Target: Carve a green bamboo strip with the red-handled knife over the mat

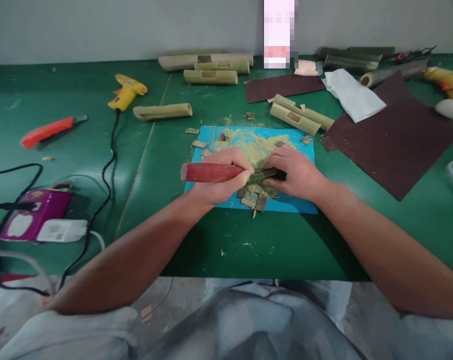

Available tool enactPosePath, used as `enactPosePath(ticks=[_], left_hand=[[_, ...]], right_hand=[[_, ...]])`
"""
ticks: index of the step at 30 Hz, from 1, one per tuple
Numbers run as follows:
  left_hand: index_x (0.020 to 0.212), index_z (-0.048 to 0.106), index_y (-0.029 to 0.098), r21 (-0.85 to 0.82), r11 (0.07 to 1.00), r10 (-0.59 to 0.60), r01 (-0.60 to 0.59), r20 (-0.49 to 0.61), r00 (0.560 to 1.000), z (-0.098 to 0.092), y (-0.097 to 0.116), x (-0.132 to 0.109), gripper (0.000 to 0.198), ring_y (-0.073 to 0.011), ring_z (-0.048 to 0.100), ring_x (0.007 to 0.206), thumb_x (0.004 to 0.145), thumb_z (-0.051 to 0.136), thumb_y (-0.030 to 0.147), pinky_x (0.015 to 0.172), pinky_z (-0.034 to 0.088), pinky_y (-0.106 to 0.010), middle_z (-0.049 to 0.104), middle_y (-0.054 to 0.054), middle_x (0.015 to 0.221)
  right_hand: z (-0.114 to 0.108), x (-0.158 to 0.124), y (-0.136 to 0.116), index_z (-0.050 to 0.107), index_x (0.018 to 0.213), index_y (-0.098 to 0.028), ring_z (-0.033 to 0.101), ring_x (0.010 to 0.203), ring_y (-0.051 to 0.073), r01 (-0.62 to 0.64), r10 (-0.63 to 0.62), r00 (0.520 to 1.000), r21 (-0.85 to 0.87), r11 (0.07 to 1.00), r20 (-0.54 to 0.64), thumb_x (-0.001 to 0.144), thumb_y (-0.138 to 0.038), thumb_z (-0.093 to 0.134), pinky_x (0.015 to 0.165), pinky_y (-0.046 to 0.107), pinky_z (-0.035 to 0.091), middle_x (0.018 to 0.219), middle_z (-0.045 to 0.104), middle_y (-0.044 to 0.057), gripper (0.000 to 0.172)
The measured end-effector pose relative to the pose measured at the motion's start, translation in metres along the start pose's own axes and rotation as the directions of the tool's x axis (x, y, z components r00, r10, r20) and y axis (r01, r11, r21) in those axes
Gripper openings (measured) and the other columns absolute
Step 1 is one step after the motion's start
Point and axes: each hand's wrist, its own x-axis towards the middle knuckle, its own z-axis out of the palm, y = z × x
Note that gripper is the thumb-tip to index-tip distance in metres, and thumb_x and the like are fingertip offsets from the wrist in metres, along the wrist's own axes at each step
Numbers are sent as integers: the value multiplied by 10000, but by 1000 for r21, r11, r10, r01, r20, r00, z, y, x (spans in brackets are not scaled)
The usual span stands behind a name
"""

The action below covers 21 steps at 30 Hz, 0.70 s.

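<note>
My left hand [230,172] is wrapped round a tool with a thick red handle [211,172], its butt pointing left. The tool's working end is hidden by my fingers and the piece in front of them. My right hand [292,170] grips a dark green bamboo tube [262,176], held low over a blue sheet [301,202]. The two hands almost meet at the tube's left end. Around them lie pale yellow shavings [249,142] and several small bamboo chips [261,202].
Cut bamboo tubes [210,76] lie along the back, one tube [162,111] nearer left. A yellow glue gun [127,92], an orange-handled tool [50,131] and a purple power strip [37,215] with cables occupy the left. Brown sandpaper [393,135] and a white tissue [354,95] are right.
</note>
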Motion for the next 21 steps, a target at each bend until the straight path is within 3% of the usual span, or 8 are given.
enactPosePath(ticks=[11,21], left_hand=[[733,685,221,-28,996,78,-80,-64,995,4,-3,-1,119,-171,648,714,848,669,193,665,490,-356,714,-11,773],[717,696,206,-78,994,69,-77,-103,992,3,-4,-1,132,-159,615,666,833,664,153,633,467,-347,688,-14,728]], right_hand=[[1,0,1,662,964,-214,575,942,263,13,-12,1000,19,1000,-15,889,-356,697,851,434,428,963,682,79,164],[0,0,2,668,972,-206,578,941,268,11,-11,1000,23,1000,-8,892,-371,692,840,432,433,968,685,86,185]])
